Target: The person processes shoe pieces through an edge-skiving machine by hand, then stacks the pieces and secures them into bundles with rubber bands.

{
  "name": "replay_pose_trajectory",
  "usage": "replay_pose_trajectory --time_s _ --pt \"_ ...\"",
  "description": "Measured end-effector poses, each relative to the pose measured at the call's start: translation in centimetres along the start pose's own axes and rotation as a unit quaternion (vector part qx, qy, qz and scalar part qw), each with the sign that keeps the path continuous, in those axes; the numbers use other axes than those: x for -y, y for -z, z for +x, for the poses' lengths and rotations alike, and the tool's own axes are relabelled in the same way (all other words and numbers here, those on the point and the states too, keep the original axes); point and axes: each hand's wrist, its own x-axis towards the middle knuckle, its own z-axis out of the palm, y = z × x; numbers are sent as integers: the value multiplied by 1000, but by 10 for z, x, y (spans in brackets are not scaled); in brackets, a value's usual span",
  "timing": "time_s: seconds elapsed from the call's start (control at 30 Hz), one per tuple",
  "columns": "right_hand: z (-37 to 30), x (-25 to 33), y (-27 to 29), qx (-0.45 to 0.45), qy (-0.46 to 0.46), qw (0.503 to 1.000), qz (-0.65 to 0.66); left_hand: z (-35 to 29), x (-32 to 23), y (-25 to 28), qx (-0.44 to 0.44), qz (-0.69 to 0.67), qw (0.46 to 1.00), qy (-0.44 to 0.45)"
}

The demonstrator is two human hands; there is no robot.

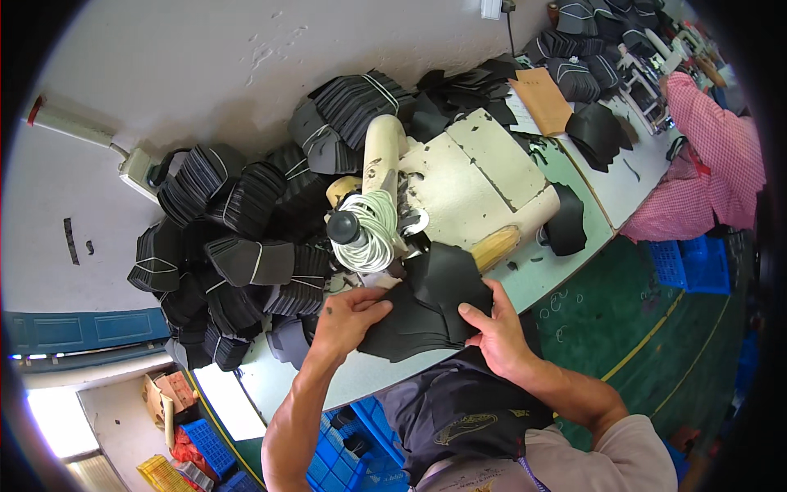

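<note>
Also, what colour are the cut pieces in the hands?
Cut pieces: plain black, best in the head view.

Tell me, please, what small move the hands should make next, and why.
Evening up the black sheets would probably be sensible: their near edges look stepped rather than flush, and the left hand and right hand grip them at opposite sides.

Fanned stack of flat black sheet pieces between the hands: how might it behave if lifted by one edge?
The fanned stack of flat black sheet pieces may slide apart: its edges are staggered and no band shows around it. The sheets look thin, so they would probably bend somewhat.
</note>
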Motion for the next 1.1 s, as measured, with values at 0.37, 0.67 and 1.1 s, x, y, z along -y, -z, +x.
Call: replay_pose_trajectory --time_s 0.37,0.67,1.1 --pt "0 -6 0 -10 10 1000 8 -3 -3 6 14 3 1000 -1" --pt "1 -1 7 -12 7 1000 25 -4 -9 2 40 -11 999 -4" --pt "0 -1 0 8 16 999 42 -1 -11 9 16 91 996 2"
